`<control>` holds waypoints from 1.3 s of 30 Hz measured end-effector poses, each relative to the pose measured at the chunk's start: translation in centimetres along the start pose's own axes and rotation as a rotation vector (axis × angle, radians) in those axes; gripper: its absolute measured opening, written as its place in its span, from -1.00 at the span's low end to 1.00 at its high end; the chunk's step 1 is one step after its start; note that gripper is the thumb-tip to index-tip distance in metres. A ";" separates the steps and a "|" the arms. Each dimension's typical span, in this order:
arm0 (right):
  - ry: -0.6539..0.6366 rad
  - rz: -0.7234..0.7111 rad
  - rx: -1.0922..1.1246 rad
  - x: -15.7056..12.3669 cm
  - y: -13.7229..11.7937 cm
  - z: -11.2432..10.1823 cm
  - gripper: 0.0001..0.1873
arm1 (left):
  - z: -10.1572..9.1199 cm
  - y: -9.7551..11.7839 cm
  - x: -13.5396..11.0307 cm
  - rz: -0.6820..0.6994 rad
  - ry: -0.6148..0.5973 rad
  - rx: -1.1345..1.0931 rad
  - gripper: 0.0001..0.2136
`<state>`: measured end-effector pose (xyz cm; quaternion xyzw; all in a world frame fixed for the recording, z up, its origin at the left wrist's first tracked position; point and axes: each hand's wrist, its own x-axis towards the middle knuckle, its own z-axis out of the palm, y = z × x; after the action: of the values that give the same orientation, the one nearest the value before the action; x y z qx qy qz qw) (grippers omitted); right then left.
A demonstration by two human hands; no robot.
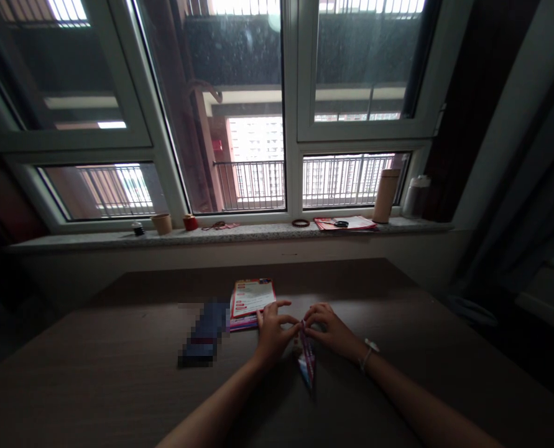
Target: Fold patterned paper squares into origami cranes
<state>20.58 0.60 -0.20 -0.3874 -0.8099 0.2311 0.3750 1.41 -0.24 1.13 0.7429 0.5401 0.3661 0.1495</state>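
Note:
A narrow piece of folded printed paper (307,364) comes to a point toward me, just above the dark table (132,398) or resting on it; I cannot tell which. Thumb and finger of my left hand (277,333) pinch its far end from the left. From the other side my right hand (332,330), with a bracelet (369,353) at the wrist, pinches the same end. The fingertips of both hands nearly meet there and hide part of the paper. Beyond my left hand lies a stack of printed sheets (253,295), its top one white with a red border.
Left of the stack is a dark, pixelated object (204,336). Along the windowsill (258,233) stand a paper cup (161,223), a red spool-like item (189,223), a dark ring (300,223), scissors (341,224) on papers, a tan flask (386,196) and a clear bottle (415,196).

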 end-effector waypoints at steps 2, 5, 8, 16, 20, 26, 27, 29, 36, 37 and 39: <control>-0.004 0.000 -0.005 0.0 -0.1 0.0 -0.85 | -0.1 0.1 0.0 0.000 0.001 0.005 -0.96; 0.000 0.000 -0.005 -0.1 -0.2 -0.1 -0.84 | -0.1 0.2 0.0 -0.002 0.006 0.014 -0.98; -0.003 0.002 -0.003 0.0 -0.1 -0.1 -0.84 | -0.1 0.2 0.0 0.000 0.011 0.015 -0.98; 0.007 -0.003 0.001 0.0 0.1 0.1 -0.85 | -0.1 0.2 0.0 0.006 0.016 -0.012 -0.95; 0.007 -0.014 0.006 0.0 0.2 0.1 -0.84 | -0.1 0.1 0.0 -0.005 0.030 -0.011 -0.94; -0.013 -0.022 0.025 -0.1 0.5 0.1 -0.85 | 0.0 -0.1 0.0 0.004 0.080 -0.026 -0.95; -0.012 -0.027 0.026 -0.1 0.5 0.1 -0.86 | 0.0 -0.1 0.0 0.004 0.086 -0.026 -0.95; -0.003 -0.031 0.027 -0.1 0.6 0.1 -0.88 | 0.0 -0.3 0.0 0.004 0.093 -0.029 -0.96; 0.122 0.029 0.020 0.1 0.7 0.1 -0.83 | 0.3 -0.6 0.1 0.001 0.120 -0.052 -0.93; 0.129 0.035 0.020 0.2 0.7 0.1 -0.82 | 0.4 -0.6 0.1 -0.005 0.125 -0.048 -0.93; 0.129 0.040 0.019 0.2 0.7 0.0 -0.83 | 0.4 -0.6 0.1 -0.016 0.129 -0.037 -0.93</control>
<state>20.80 1.16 -0.64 -0.4140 -0.7740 0.2207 0.4253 1.30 0.18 0.53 0.7104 0.5479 0.4219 0.1308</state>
